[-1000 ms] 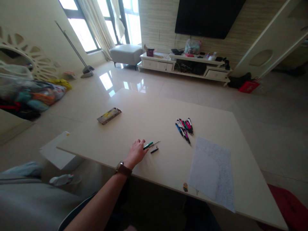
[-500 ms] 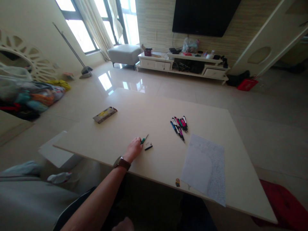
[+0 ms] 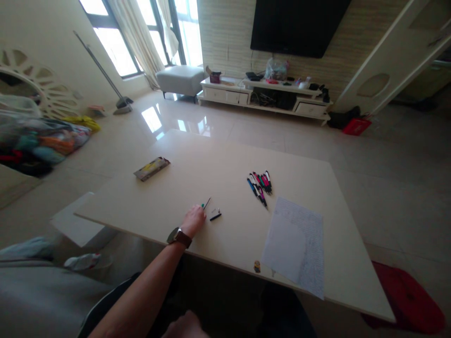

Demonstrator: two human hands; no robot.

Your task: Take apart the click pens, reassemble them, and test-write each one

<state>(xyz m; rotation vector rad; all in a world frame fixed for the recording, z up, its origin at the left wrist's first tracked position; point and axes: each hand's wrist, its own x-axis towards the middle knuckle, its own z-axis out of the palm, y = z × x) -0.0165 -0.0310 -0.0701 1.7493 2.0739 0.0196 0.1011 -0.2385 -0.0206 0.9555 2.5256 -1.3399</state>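
Our left hand [image 3: 195, 220], brown-strapped watch [image 3: 179, 237] on the wrist, has its fingers closed on a green plastic pen barrel [image 3: 202, 205], mostly hidden, over the white tabletop [image 3: 225, 169]. Thin dark pen refill [image 3: 207, 203] juts out just beyond our fingers; can't tell if we grip it. Black cylindrical pen section [image 3: 215, 217] lies just beside the hand, small metal pen parts [image 3: 218, 211] near it. Multicoloured pens [image 3: 260, 186] lie clustered farther right, above the white written-on paper [image 3: 294, 246]. Flattish grey-and-yellow box [image 3: 152, 169] sits left. Our right hand [image 3: 186, 326] is low at the frame edge, grip unclear.
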